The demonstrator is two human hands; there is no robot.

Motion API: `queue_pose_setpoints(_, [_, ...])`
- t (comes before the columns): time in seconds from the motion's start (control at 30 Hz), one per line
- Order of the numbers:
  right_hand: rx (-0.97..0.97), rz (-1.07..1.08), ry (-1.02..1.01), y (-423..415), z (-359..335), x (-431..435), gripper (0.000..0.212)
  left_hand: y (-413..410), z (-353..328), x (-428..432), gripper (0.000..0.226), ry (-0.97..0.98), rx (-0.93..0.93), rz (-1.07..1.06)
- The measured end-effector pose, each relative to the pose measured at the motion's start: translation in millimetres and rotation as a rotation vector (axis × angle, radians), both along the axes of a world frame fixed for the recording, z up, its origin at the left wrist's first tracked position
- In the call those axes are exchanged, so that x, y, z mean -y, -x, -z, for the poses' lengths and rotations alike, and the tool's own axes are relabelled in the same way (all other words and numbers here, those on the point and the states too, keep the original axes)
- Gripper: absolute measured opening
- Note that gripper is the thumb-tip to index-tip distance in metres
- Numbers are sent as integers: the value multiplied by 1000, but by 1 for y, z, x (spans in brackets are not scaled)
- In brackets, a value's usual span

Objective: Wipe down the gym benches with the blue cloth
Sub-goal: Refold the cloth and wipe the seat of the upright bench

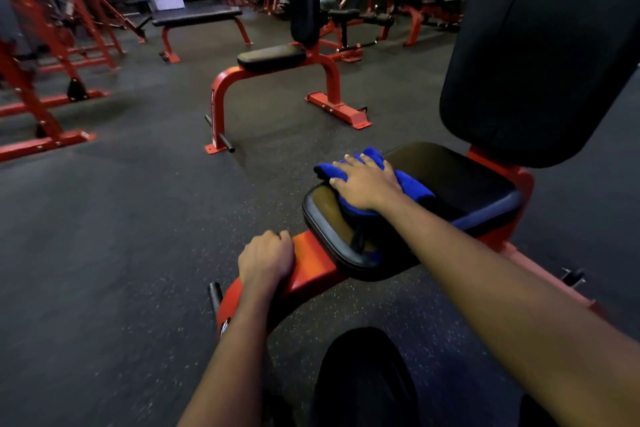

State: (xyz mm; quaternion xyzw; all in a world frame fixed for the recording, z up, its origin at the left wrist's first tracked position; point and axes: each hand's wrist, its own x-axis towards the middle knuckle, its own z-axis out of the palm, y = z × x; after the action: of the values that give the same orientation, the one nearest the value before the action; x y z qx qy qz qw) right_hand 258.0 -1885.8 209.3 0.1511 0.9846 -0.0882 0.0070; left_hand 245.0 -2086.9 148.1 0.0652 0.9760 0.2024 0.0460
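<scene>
1. My right hand [367, 184] is pressing down on the blue cloth [414, 188]; my fingers are lying flat and a little spread, not curling round it.
2. The blue cloth is lying bunched up on the black seat pad [467, 180], near the pad's far edge; one end is poking out past that edge.
3. My left hand [266, 258] is gripping the red bar [311, 265] just below the seat pad; my fingers are curling over the top of it.
4. The big black back pad [540, 45] is standing up behind the seat pad.
5. A second bench [273, 57] is standing farther off on the dark floor [121, 218]; a flat bench [197, 15] is sitting beyond it.
</scene>
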Motion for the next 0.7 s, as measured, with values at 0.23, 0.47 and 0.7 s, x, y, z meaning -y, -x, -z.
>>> queue_pose_setpoints(0.23, [-108,-14,-46,-79,11,7,58,4,1,-1,47,-1,-8,-17])
queue_pose_setpoints(0.47, [-37,57,8,-29,1,-4,58,1,0,-2,49,-2,10,-23])
queue_pose_setpoints(0.7, [-289,34,-79,-112,24,12,55,-2,-1,0,49,-6,8,-12])
